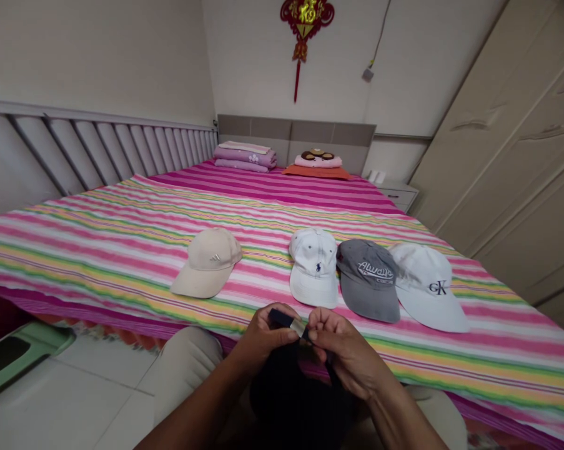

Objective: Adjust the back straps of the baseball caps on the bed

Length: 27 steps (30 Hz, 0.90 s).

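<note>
A black cap (pixel 295 394) rests over my lap, its back strap toward the bed. My left hand (pixel 267 337) is closed on the dark strap, thumb and fingers pinching it beside a metal buckle (pixel 298 327). On the buckle's other side, my right hand (pixel 345 347) pinches the strap's end. Beyond my hands on the bed lie a beige cap (pixel 209 259), a white cap with a small dark emblem (pixel 314 262), a grey cap with white lettering (pixel 368 275) and a white cap marked GK (pixel 426 281). The last three sit side by side.
A striped sheet covers the bed (pixel 136 256). Folded purple bedding (pixel 245 156) and a pink and orange pile (pixel 316 165) lie by the headboard. A green stool (pixel 38 340) stands on the tiled floor at left; a wardrobe (pixel 511 169) stands at right.
</note>
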Motion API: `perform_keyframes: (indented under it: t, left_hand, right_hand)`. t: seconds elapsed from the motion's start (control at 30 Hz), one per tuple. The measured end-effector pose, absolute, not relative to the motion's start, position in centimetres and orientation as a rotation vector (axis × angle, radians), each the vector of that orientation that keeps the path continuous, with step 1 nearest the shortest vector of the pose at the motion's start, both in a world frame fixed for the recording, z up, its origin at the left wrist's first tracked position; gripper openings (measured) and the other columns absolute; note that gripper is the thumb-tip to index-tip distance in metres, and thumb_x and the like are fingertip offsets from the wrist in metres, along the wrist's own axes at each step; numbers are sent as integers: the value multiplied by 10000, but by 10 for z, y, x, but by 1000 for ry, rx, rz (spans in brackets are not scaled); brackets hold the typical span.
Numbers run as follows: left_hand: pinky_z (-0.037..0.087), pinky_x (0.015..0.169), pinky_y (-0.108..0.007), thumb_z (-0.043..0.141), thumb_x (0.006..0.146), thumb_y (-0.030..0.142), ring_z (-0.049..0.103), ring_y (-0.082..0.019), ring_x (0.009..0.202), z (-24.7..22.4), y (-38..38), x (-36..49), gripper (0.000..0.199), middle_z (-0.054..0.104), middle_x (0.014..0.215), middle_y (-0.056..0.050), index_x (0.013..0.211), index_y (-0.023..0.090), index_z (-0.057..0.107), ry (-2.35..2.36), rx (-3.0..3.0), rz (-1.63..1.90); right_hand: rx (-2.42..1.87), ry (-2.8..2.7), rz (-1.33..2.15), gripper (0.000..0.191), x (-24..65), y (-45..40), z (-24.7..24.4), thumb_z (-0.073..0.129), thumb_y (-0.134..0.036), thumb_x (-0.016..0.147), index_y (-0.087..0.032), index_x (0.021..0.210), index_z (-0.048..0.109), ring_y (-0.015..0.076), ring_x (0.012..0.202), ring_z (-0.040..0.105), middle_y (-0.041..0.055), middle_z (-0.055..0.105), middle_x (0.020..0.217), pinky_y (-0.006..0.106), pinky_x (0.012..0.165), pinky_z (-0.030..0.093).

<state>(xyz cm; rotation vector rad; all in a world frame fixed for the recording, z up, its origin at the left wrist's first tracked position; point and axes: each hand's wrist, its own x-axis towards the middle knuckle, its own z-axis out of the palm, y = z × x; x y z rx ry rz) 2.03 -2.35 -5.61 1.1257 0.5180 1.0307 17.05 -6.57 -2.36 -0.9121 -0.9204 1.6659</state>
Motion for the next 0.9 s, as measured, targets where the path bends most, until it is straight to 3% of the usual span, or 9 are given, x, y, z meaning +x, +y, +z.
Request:
perform_keyframes:
  t: [0.23,0.37,0.6,0.77,0.9]
  left_hand:
    - [388,637,-228,726,570,202,525,-112,661,-52,-23,21,203,598,697,8,748,159,638,567,1239,1018]
    - [379,656,-226,732,573,219,513,-111,680,-51,-25,18,213,590,713,7,754,160,635,603,1268,994]
    - [362,622,-226,655,636,453,515,-116,658,-46,-16,7,390,597,764,-21,890,159,626,520,1089,744]
    - [238,480,-197,663,654,351,354,-51,477,-38,-4,-1,258,486,534,31,713,101,645,644,1187,428]
    - [240,463,-193,693,592,247,364,-46,447,-43,-5,0,167,487,507,38,660,106,634,648,1056,408]
  right_hand:
    - [-932,-932,1611,211,171,-63,-26,690,-234,603,-159,670,504,50,413,358,-68,469,477,202,455,165]
    - [-967,-926,1579,243,168,-62,-25,713,-221,578,-159,659,492,29,389,283,-86,432,470,197,418,126]
    - [-916,-937,1589,249,165,-61,-21,688,-169,575,-168,629,445,23,388,270,-83,450,483,192,405,132]
    - [-986,-981,1541,236,166,-62,-21,674,-147,564,-171,629,449,30,401,257,-85,437,498,190,393,136]
    - [-994,-1002,1533,233,165,-65,-22,672,-139,561,-172,620,450,33,404,247,-90,416,496,188,391,137]
